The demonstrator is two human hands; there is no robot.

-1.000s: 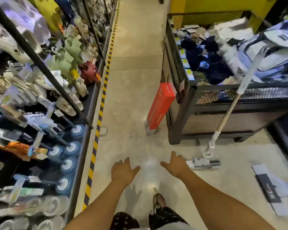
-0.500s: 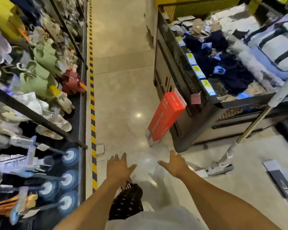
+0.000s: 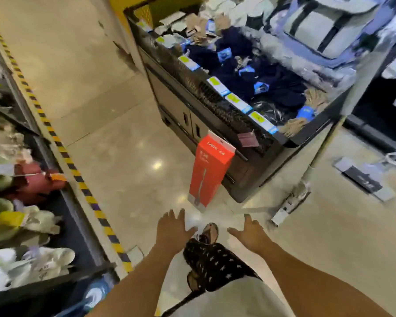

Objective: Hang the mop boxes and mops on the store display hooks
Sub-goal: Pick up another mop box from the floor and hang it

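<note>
A tall red mop box (image 3: pixel 209 173) stands on the floor and leans against the dark bin stand (image 3: pixel 249 177). To its right a mop (image 3: pixel 316 156) leans on the same stand, its flat head (image 3: pixel 288 205) on the floor. My left hand (image 3: pixel 172 227) and my right hand (image 3: pixel 249 229) are stretched out in front of me with fingers spread and hold nothing. Both hands are short of the box, just below its foot.
A shelf of slippers and soft goods (image 3: pixel 21 202) runs along the left behind yellow-black floor tape (image 3: pixel 78 177). The bin holds dark clothes and price tags (image 3: pixel 238 101). A flat grey pack (image 3: pixel 364 177) lies on the floor at right. My leg and shoe (image 3: pixel 209 232) step between my hands.
I have walked forward, so the red box and the mop are nearer and more central. Both hands stay open and extended.
</note>
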